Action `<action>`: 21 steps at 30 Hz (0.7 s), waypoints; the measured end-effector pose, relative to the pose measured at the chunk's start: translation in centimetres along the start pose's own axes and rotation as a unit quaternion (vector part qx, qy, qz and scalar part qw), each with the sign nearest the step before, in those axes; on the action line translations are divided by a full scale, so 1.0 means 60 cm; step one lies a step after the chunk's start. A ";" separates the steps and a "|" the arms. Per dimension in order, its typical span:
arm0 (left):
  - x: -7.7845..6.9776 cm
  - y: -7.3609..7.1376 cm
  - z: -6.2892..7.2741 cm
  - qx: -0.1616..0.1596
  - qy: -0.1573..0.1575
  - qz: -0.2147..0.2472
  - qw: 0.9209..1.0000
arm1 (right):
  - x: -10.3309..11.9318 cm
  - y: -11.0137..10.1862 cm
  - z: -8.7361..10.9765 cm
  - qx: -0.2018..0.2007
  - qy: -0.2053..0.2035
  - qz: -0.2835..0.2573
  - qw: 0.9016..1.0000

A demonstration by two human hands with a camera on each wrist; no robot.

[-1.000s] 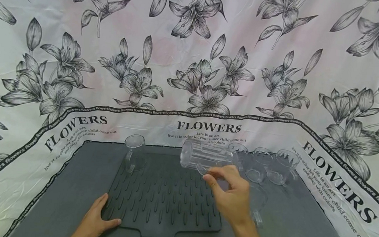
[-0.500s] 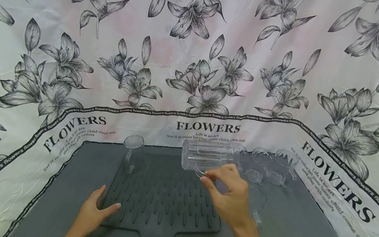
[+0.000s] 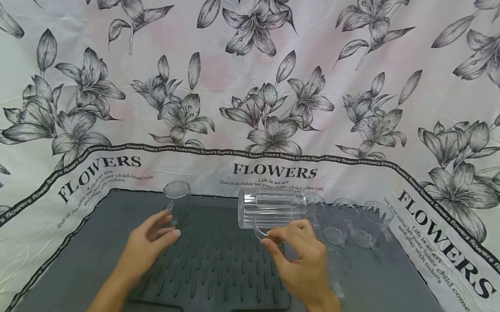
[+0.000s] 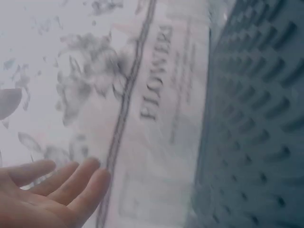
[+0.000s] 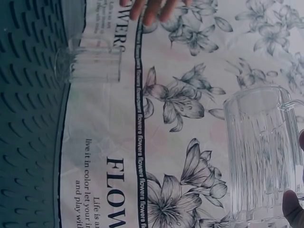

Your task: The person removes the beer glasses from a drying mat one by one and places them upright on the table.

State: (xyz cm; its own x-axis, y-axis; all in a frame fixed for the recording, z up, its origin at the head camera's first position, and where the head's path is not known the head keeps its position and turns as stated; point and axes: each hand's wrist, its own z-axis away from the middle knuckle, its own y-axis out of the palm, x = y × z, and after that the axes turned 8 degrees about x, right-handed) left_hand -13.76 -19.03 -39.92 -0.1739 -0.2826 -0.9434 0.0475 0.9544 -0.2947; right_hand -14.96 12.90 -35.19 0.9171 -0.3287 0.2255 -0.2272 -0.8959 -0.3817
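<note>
A clear ribbed glass mug [image 3: 272, 208] lies sideways in the air over the mat's back right part, its base end toward the left. My right hand [image 3: 303, 261] pinches its handle between thumb and fingers; the right wrist view has the mug [image 5: 261, 147] up close. On the mat's back left corner stands another clear glass mug [image 3: 180, 198], its handle toward me. Just in front of that mug is my left hand [image 3: 145, 245], thumb and fingers apart and gripping nothing. The left wrist view shows this hand [image 4: 52, 194] with extended fingers.
A dark ridged drying mat [image 3: 216, 269] with a front tab lies on the grey table [image 3: 72, 269]. Several more clear mugs [image 3: 371, 225] stand at the back right, and a faint clear one [image 3: 340, 268] is beside my right wrist. Flower-printed cloth [image 3: 274, 177] rises behind.
My left hand has left the mat's front left edge and moved forward and right to the standing mug. The right hand keeps the other mug sideways, nearly in place.
</note>
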 end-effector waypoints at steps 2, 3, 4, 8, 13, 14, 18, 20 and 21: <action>-0.017 0.010 -0.010 0.015 0.007 0.031 0.999 | 0.000 0.000 0.000 0.002 -0.002 0.002 1.000; -0.026 0.015 -0.014 0.023 0.011 0.047 0.999 | 0.000 0.000 0.000 0.003 -0.004 0.003 1.000; -0.033 0.020 -0.018 0.031 0.014 0.067 0.997 | 0.000 0.000 -0.001 0.003 -0.007 0.003 1.000; -0.065 0.042 -0.036 0.056 0.029 0.133 0.989 | 0.002 0.002 -0.001 0.000 -0.014 0.005 1.000; -0.102 0.066 -0.057 0.081 0.050 0.166 0.981 | 0.004 0.005 -0.003 0.001 -0.016 0.003 1.000; -0.109 0.070 -0.061 0.086 0.052 0.167 0.981 | 0.005 0.006 -0.003 0.003 -0.015 0.002 1.000; -0.130 0.084 -0.074 0.107 0.053 0.160 0.980 | 0.007 0.008 -0.004 0.007 -0.013 0.002 1.000; -0.138 0.090 -0.078 0.114 0.050 0.155 0.980 | 0.008 0.009 -0.005 0.006 -0.015 0.000 1.000; -0.141 0.093 -0.080 0.117 0.049 0.152 0.980 | 0.008 0.009 -0.005 0.006 -0.016 0.000 1.000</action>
State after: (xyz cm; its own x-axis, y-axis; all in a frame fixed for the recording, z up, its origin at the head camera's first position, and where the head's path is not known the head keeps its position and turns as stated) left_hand -16.74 -10.87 -32.86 -0.2100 0.0335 -0.9771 0.3340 0.9417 -0.0395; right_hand -14.72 12.14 -35.02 0.9271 -0.3190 0.1968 -0.2236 -0.8921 -0.3927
